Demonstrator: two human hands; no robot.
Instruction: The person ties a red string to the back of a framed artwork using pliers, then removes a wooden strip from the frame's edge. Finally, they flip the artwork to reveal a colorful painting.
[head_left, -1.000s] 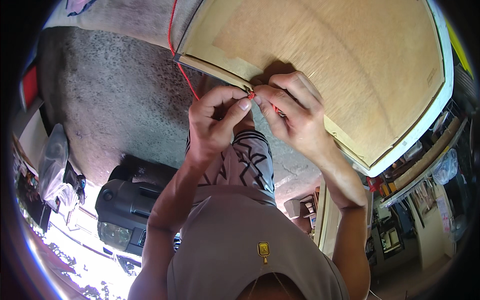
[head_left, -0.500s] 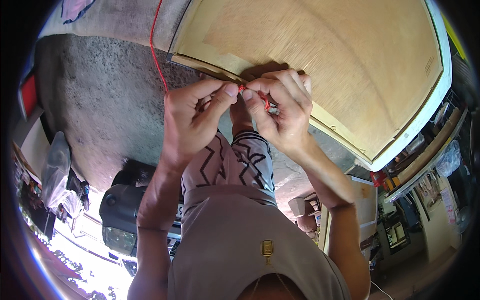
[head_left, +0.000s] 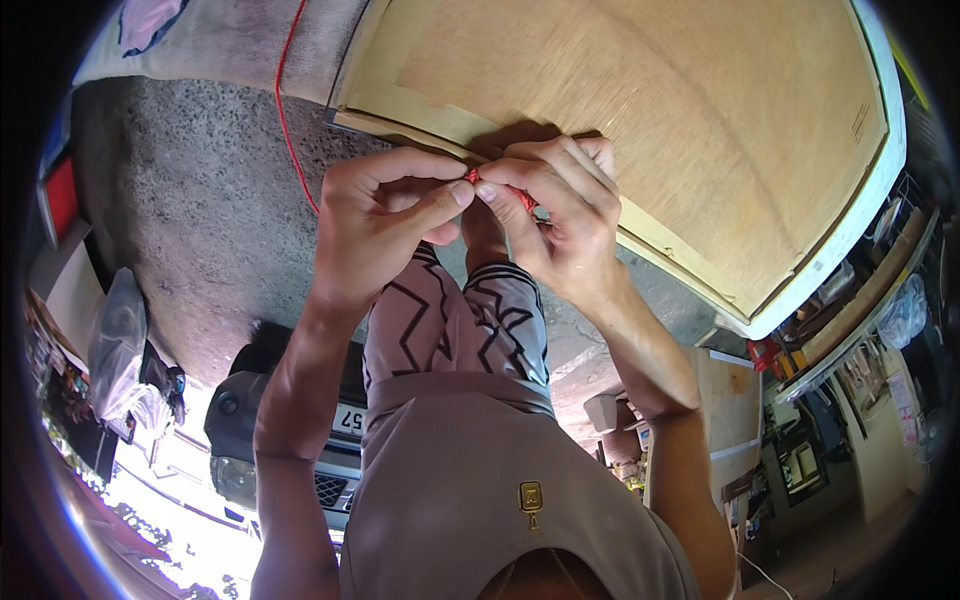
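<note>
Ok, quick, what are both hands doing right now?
Left hand: closed, fingertips pinching the red cord.
Right hand: closed, pinching the red cord just beside the left, with more cord bunched at its fingers.

The left hand [head_left: 362,225] and red cord [head_left: 281,105] have shifted left since 1 second ago.

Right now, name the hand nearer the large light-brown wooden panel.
Right: the right hand overlaps the panel in view; the left hand lies mostly outside its lower edge.

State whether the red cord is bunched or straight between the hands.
Bunched: the cord makes a small clump where the left hand and right hand pinch it.
</note>
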